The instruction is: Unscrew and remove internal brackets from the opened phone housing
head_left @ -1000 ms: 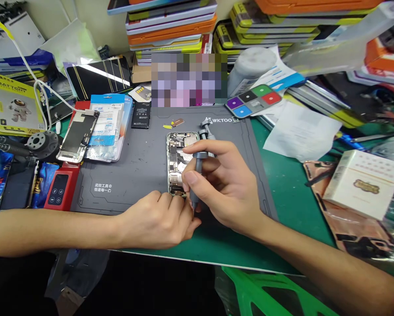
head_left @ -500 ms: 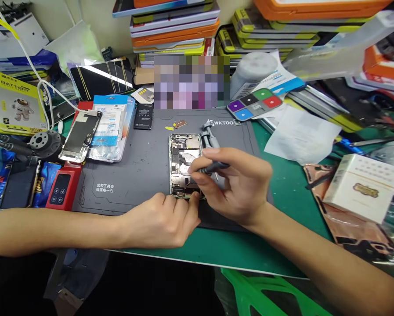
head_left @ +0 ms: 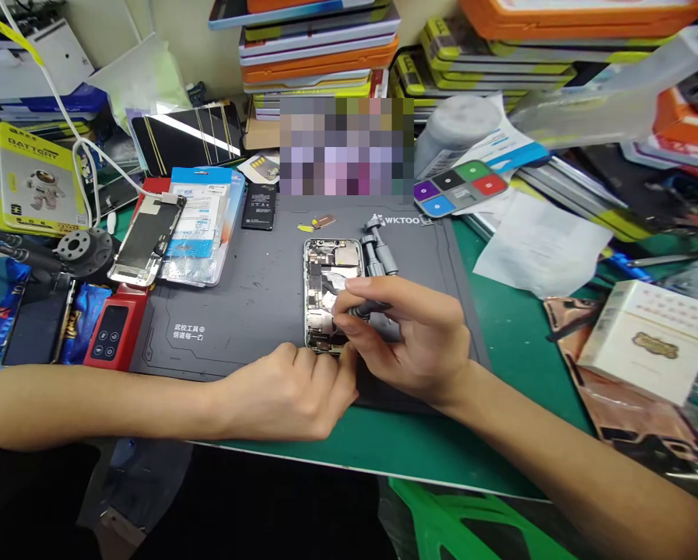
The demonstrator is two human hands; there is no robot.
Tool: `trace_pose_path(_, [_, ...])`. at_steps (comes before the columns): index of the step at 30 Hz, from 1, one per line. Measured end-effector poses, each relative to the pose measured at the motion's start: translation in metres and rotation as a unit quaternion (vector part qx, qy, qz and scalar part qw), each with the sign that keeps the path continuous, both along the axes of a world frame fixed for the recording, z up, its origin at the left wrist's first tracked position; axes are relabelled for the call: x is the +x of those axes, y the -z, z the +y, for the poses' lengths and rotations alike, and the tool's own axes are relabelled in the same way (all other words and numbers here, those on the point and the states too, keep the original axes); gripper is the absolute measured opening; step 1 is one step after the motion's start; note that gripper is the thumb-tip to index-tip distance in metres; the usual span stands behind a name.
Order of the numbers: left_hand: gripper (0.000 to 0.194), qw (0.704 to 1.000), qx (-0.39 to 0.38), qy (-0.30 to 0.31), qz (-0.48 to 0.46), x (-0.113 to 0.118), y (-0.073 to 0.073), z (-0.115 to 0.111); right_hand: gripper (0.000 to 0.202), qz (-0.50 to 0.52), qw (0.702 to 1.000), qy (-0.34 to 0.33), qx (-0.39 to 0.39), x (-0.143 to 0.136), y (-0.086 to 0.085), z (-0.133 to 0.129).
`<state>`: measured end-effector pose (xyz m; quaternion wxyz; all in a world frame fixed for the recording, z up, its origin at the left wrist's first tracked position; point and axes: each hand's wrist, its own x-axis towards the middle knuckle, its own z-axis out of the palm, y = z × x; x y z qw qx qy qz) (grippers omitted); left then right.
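An opened smartphone lies on the grey work mat, its inner boards and metal plates bare. My left hand is curled into a loose fist at the phone's lower edge, thumb and finger pressed against that end. What its inner fingers do is hidden. In my right hand a slim dark tool is pinched between thumb and forefinger, over the phone's right side. The tool's tip is hidden, so its exact kind does not show. Close beyond that hand, grey screwdrivers lie on the mat.
On the mat lie a black battery and a small copper-coloured strip. To the left are a detached screen and a red device. A white box sits at right; stacked cases line the back.
The view has shifted slightly, so the scene sits a little further right. My right hand has tilted, and its tool points less far out to the right. My left hand stays at the phone's edge.
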<state>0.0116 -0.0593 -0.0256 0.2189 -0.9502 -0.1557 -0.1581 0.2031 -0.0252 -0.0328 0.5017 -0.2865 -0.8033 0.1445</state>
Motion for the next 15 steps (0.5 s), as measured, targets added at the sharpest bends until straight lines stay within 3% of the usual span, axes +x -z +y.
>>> trace_pose_path(6, [0.037, 1.0, 0.003, -0.001, 0.005, -0.001, 0.0, -0.001, 0.044, -0.02, 1.0, 0.016, 0.013, 0.0, 0.003, -0.001])
trace_pose_path(15, [0.029, 1.0, -0.017, -0.006, 0.003, 0.0, -0.001, -0.002, 0.042, -0.079, 0.988, 0.028, 0.126, 0.008, -0.011, 0.0])
